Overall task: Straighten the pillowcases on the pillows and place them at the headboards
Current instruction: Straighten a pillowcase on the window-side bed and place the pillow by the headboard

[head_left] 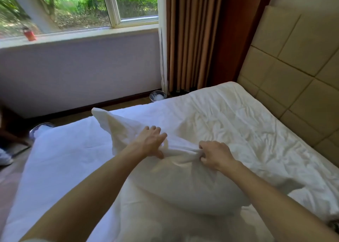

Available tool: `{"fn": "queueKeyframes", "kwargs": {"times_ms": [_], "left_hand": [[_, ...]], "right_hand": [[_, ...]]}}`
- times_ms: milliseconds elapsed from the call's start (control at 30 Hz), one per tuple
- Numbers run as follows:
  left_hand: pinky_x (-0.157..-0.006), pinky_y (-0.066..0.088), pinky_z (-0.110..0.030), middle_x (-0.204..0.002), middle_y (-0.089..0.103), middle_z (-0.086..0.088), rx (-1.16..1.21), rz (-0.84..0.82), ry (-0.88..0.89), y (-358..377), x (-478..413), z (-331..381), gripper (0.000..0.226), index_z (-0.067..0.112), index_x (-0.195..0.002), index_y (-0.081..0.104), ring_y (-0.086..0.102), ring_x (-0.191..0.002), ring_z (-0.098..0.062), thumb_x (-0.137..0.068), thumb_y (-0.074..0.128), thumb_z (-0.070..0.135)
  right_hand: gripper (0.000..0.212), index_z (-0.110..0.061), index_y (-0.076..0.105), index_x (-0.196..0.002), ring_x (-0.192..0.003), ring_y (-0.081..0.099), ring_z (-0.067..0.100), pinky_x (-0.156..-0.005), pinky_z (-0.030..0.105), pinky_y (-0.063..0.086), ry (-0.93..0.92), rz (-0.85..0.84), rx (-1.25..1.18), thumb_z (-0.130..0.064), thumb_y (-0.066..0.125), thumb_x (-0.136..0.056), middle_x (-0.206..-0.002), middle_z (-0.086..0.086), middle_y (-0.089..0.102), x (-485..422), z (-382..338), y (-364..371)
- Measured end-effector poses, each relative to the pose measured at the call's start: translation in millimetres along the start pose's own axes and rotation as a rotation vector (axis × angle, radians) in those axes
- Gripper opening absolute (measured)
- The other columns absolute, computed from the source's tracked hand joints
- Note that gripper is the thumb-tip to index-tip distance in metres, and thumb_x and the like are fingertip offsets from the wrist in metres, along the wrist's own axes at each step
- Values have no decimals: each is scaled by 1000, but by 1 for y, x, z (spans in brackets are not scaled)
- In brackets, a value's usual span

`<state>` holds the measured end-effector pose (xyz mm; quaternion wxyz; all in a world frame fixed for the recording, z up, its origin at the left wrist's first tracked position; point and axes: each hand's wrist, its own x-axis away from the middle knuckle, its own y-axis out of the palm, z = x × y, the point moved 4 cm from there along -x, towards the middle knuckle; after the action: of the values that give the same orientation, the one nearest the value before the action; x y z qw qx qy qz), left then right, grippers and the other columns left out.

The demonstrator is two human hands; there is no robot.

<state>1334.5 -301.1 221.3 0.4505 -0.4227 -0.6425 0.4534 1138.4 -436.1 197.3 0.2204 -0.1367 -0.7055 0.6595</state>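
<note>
A white pillow in a loose white pillowcase lies on the bed in front of me, its far corner sticking up to the left. My left hand rests on the pillowcase with fingers spread and the thumb pinching a fold of the fabric. My right hand is clenched on a bunched fold of the same pillowcase, just right of the left hand. The padded beige headboard stands along the right side of the bed.
The bed's wrinkled white sheet stretches to the headboard. Brown curtains hang in the far corner under the window. A small bin stands on the floor beyond the bed, another round one at the left.
</note>
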Motion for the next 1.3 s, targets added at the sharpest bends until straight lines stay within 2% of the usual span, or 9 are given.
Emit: {"fn": "queueKeyframes", "kwargs": {"times_ms": [100, 200, 467, 600, 667, 867, 967, 1100, 1300], "left_hand": [[-97, 38, -38, -120, 50, -3, -7, -3, 41, 2, -6, 5, 74, 28, -128, 51, 46, -114, -24, -68, 73, 66], [-101, 34, -38, -120, 54, -3, -43, -29, 63, 3, -11, 9, 78, 23, -125, 50, 50, -113, -25, -64, 76, 66], [-76, 32, -35, -82, 63, 1, -204, 54, 155, -14, -6, 13, 56, 17, -97, 47, 62, -76, -22, -73, 75, 59], [-55, 36, -28, -68, 56, 3, -244, 115, 215, -16, 17, -2, 18, 21, -84, 57, 59, -60, -20, -85, 72, 31], [-50, 33, -27, -64, 52, 3, -241, 117, 202, -11, 27, -10, 13, 22, -78, 57, 54, -53, -19, -86, 67, 19], [-60, 43, -29, -61, 52, 2, -265, 130, 235, -6, 47, -7, 18, 20, -71, 54, 50, -52, -18, -88, 58, 12], [-58, 45, -31, -62, 51, 1, -236, 124, 225, -1, 57, -11, 20, 18, -71, 53, 49, -53, -17, -89, 61, 14], [-55, 43, -30, -67, 52, 0, -226, 126, 184, 7, 73, -24, 15, 18, -73, 55, 51, -58, -20, -84, 65, 15], [-91, 45, -43, -87, 60, -7, -292, 210, 15, 10, 96, -55, 12, 17, -87, 62, 54, -79, -28, -88, 54, 25]], "right_hand": [[36, -23, 48, -104, -101, 55, 26, -73, 38, 38, 54, -34, -17, -45, 59, -78, -105, 1, 57, 2, 3, 3], [37, -21, 50, -105, -102, 54, 26, -77, 38, 39, 55, -18, -29, -46, 60, -80, -107, 2, 56, 4, 0, 5], [19, -19, 42, -91, -75, 51, 24, -62, 36, 43, 32, 71, -184, -23, 58, -82, -85, -1, 52, 13, -9, 3], [17, -21, 44, -93, -79, 58, 28, -67, 40, 49, -72, 27, -249, -21, 55, -81, -90, 1, 60, 13, -26, 6], [16, -22, 44, -98, -81, 59, 30, -67, 40, 48, -124, -7, -278, -28, 53, -86, -93, 0, 62, 10, -38, 6], [28, -28, 52, -90, -76, 61, 16, -69, 36, 51, -112, 134, -376, -55, 47, -92, -82, -10, 64, -9, -68, -9], [31, -29, 55, -107, -92, 59, 15, -73, 35, 51, -148, 117, -386, -56, 50, -92, -98, -9, 63, -24, -84, -12], [57, -24, 44, -134, -119, 48, 26, -93, 41, 44, -152, -32, -283, -51, 59, -86, -128, 4, 52, -39, -105, -2], [43, -26, 50, -120, -109, 53, 29, -85, 39, 43, -176, -78, -169, -49, 61, -85, -117, 6, 55, -46, -124, 10]]}}
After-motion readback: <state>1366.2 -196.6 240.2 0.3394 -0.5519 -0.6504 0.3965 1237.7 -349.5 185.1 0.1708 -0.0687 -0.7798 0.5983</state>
